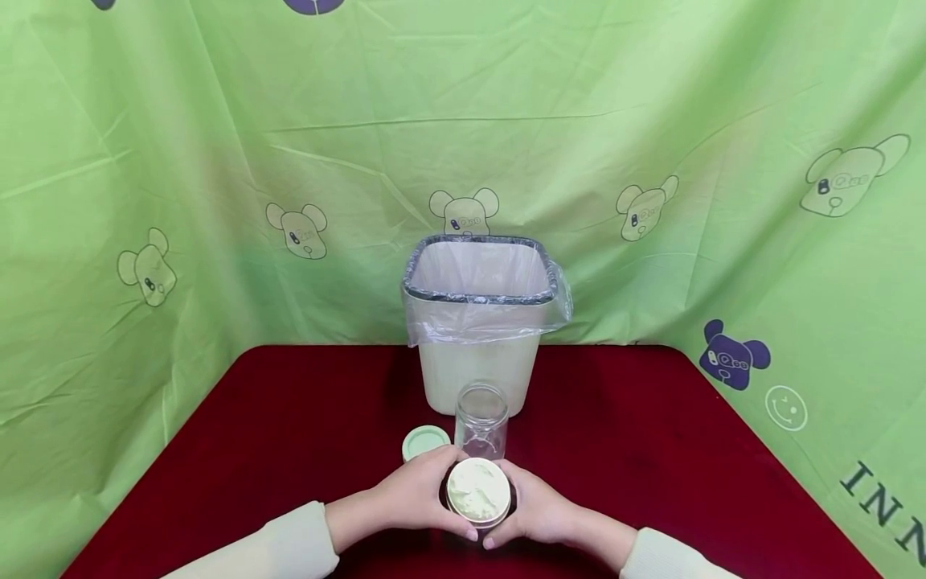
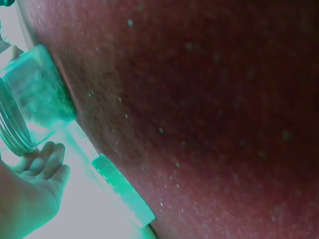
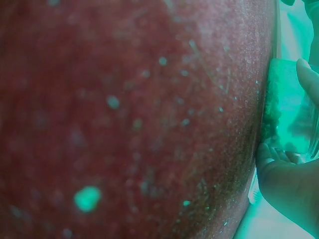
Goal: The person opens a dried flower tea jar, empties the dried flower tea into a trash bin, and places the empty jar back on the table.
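In the head view, my left hand (image 1: 414, 494) and right hand (image 1: 541, 505) hold a round jar (image 1: 478, 492) between them, thumbs at its near side. Pale, lumpy stuff shows through the mouth; its kind I cannot tell. The left wrist view shows the jar (image 2: 42, 94) as clear, with a threaded neck, next to the left hand (image 2: 35, 196). Fingers of the right hand (image 3: 286, 186) lie at the jar (image 3: 286, 112) in the right wrist view. Directly behind stands a second clear jar (image 1: 482, 416), partly hidden. A pale green lid (image 1: 425, 441) lies beyond the left hand.
A whitish bin (image 1: 473, 370) lined with a clear plastic bag (image 1: 481, 320) stands at the back of the dark red table (image 1: 311, 426). A green printed cloth (image 1: 362, 161) hangs behind and along both sides. Both wrist views are strongly tinted.
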The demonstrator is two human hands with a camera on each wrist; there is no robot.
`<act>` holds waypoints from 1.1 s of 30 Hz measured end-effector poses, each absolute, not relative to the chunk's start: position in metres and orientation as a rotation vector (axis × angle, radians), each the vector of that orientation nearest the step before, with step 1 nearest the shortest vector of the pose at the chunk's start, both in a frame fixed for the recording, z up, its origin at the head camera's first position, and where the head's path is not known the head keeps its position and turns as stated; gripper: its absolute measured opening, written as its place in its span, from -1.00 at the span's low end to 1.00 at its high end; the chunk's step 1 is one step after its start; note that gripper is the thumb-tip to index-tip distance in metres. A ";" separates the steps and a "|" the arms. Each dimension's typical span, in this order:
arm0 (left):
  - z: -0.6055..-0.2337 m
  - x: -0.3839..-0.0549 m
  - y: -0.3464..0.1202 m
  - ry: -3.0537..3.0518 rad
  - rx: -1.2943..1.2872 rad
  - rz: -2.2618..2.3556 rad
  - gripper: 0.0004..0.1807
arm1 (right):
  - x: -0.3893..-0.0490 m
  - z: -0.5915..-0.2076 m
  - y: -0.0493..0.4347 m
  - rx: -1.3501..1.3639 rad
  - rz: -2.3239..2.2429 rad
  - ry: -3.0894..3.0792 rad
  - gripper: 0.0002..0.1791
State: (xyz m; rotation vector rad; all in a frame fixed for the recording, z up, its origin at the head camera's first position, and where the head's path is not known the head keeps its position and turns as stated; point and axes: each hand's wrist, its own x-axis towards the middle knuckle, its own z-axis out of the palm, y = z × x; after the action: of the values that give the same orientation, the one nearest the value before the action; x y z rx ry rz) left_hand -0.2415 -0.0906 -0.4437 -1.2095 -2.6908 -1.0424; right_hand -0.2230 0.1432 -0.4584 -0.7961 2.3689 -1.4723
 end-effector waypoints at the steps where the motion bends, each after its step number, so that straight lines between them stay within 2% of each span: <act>1: -0.444 -0.241 -0.090 -2.690 -1.192 -1.037 -0.23 | -0.223 -0.459 0.143 -0.796 -1.470 2.373 -0.10; 17: -0.447 -0.231 -0.080 -2.696 -0.989 -0.975 -0.13 | -0.223 -0.456 0.143 -0.799 -1.471 2.373 -0.12; 24: -0.450 -0.239 -0.090 -2.620 -1.158 -1.039 0.01 | -0.222 -0.456 0.143 -0.801 -1.468 2.380 -0.11; 33: -0.449 -0.252 -0.097 -2.633 -1.367 -1.294 -0.10 | -0.222 -0.455 0.143 -0.804 -1.455 2.387 -0.11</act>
State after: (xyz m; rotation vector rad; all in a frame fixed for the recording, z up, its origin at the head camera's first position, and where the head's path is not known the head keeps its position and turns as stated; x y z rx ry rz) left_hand -0.2522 -0.0971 -0.4489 -1.3670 -2.6328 -1.2936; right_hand -0.2224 0.1435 -0.4554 -0.8041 2.3874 -1.4546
